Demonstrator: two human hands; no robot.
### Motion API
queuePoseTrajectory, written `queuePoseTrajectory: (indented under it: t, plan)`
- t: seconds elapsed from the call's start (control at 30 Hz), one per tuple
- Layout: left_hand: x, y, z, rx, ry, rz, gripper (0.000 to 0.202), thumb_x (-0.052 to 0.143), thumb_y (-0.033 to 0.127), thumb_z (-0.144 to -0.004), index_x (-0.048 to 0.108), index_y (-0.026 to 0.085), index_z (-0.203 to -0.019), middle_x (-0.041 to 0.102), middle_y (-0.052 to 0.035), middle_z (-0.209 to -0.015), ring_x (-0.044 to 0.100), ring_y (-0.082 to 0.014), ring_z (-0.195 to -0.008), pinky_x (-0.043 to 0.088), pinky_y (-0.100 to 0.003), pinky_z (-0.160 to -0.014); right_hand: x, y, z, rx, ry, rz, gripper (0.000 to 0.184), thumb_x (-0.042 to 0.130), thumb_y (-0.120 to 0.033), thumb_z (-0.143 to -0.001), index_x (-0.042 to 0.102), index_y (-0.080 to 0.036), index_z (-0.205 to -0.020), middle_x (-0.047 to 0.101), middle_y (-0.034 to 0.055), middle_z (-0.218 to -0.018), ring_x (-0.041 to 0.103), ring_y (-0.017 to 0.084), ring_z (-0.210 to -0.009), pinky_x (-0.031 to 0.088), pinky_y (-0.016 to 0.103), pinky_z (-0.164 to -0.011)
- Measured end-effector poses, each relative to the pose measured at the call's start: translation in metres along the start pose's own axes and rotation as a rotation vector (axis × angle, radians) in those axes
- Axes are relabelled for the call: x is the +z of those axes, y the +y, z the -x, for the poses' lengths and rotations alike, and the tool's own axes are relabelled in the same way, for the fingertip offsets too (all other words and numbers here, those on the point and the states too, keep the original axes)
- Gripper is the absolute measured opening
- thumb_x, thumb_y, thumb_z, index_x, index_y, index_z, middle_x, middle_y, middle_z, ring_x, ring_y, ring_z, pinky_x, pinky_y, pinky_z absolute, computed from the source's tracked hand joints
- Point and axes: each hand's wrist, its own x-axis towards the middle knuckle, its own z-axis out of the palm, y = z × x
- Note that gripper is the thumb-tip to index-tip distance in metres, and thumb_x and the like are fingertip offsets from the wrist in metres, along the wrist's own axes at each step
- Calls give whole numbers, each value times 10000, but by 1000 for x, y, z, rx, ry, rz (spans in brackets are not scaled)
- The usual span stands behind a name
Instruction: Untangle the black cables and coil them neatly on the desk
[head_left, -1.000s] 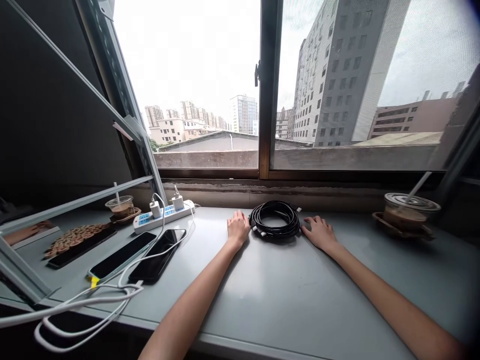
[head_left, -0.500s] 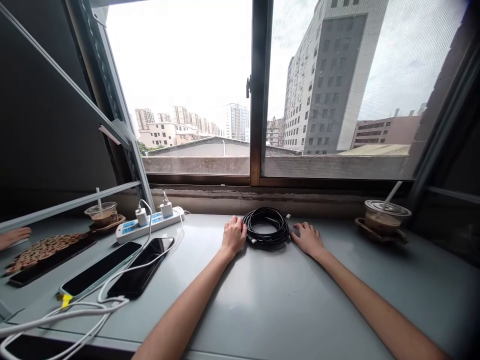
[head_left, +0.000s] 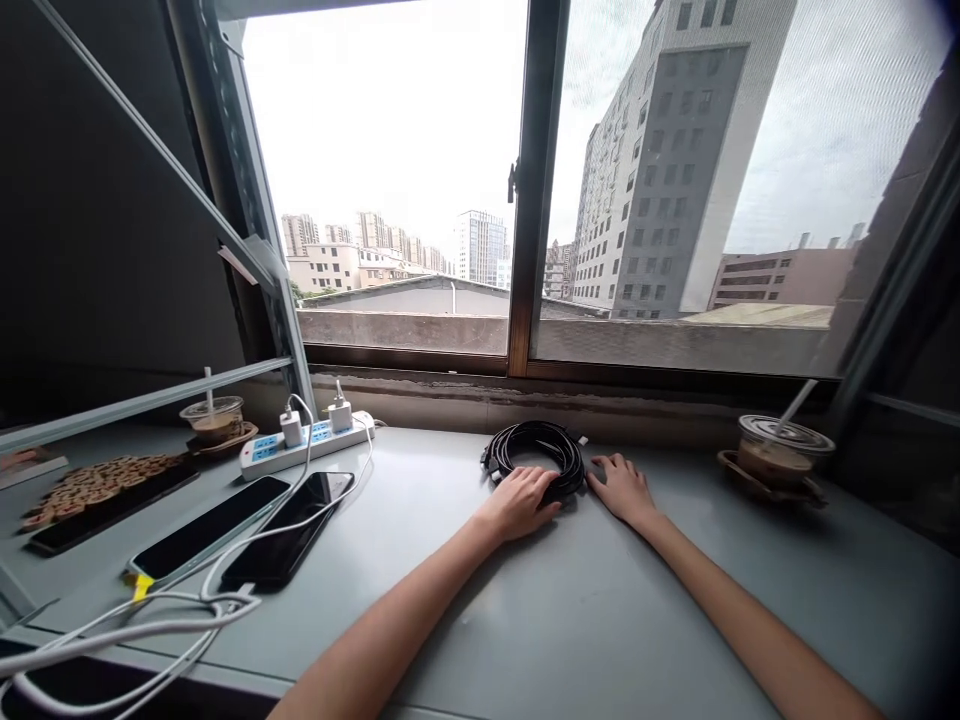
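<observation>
A coil of black cable [head_left: 536, 445] lies on the grey table [head_left: 570, 600] near the window sill. My left hand [head_left: 520, 500] rests palm down over the coil's near edge, its fingers laid on the cable. My right hand [head_left: 619, 488] lies flat on the table just right of the coil, fingers apart and touching its side. Neither hand has lifted the cable.
A white power strip [head_left: 306, 445] with chargers sits at back left, white cables [head_left: 187, 610] running to two dark phones [head_left: 285, 530]. Iced drinks stand at left [head_left: 214, 420] and right [head_left: 780, 450]. A patterned phone [head_left: 97, 485] lies far left under a metal frame [head_left: 142, 400].
My left hand has moved from the coil's left side onto its near edge. The right hand has stayed beside the coil. The view has shifted slightly.
</observation>
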Motion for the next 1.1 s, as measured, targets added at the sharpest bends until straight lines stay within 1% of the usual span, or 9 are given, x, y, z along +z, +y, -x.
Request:
queuePoseTrajectory:
  t: [0.13, 0.27, 0.5, 0.53, 0.6, 0.73, 0.93, 1.03, 1.1]
  plan:
    - [0, -6, -2, -51, -35, -50, 363, 476, 347, -857, 489, 168, -1173, 616, -97, -1062, 559, -244, -1004, 393, -357, -910, 0, -1, 1, 1, 1, 4, 374, 467, -417, -889, 522, -170, -1163, 527, 83, -1150, 488, 219, -1071, 382, 429, -917]
    - [-4, -4, -4, -98, -74, -92, 321, 543, 385, -812, 553, 153, -1034, 632, -114, -997, 571, -265, -970, 392, -368, -892, -1, -1, 1, 6, 0, 7, 366, 477, -402, -889, 521, -170, -1170, 525, 85, -1170, 490, 221, -1085, 389, 439, -924]
    - [-10, -1, -7, -180, -153, -164, 286, 544, 433, -794, 617, 165, -862, 672, -127, -930, 601, -280, -951, 376, -370, -888, -2, -2, 1, 11, -7, 2, 367, 494, -385, -888, 520, -164, -1180, 522, 89, -1194, 499, 225, -1095, 404, 455, -927]
    - [-12, -1, -7, -198, -163, -173, 307, 548, 450, -783, 620, 162, -862, 678, -131, -908, 613, -286, -924, 381, -376, -876, -3, -2, 1, 10, -7, 2, 365, 496, -384, -887, 522, -163, -1176, 523, 89, -1194, 500, 225, -1096, 405, 455, -927]
    - [-14, 0, -6, -244, -176, -191, 363, 557, 455, -765, 608, 153, -960, 686, -136, -878, 633, -296, -869, 401, -385, -827, -3, -3, 2, 8, -4, 3, 360, 498, -381, -887, 527, -161, -1170, 525, 89, -1191, 501, 225, -1096, 407, 455, -926]
    - [-19, 1, -2, -387, -182, -224, 585, 579, 352, -744, 430, 111, -1257, 688, -151, -885, 646, -306, -838, 430, -357, -706, -3, -3, 3, 8, -4, 3, 348, 497, -376, -888, 532, -164, -1162, 532, 88, -1183, 508, 219, -1085, 410, 450, -925]
    - [-27, -21, 4, -699, -174, -274, 467, 536, 130, -735, 463, 85, -1194, 669, -154, -886, 627, -275, -889, 442, -306, -692, -3, -3, 3, 0, -6, -15, 357, 490, -383, -891, 528, -164, -1171, 529, 89, -1192, 503, 222, -1096, 402, 456, -934]
    - [-32, -34, 8, -858, -119, -327, 478, 493, 57, -727, 442, 58, -1202, 610, -205, -1027, 559, -292, -1020, 446, -296, -703, -4, -2, 2, 1, -8, -18, 355, 492, -378, -892, 528, -165, -1173, 524, 91, -1204, 502, 223, -1102, 404, 458, -936]
    - [-35, -41, 11, -910, -67, -359, 480, 463, 41, -731, 427, 45, -1210, 540, -232, -1142, 501, -298, -1088, 446, -309, -743, -4, -2, 2, 6, -7, -18, 350, 494, -373, -892, 530, -167, -1172, 523, 92, -1210, 503, 222, -1103, 409, 457, -935]
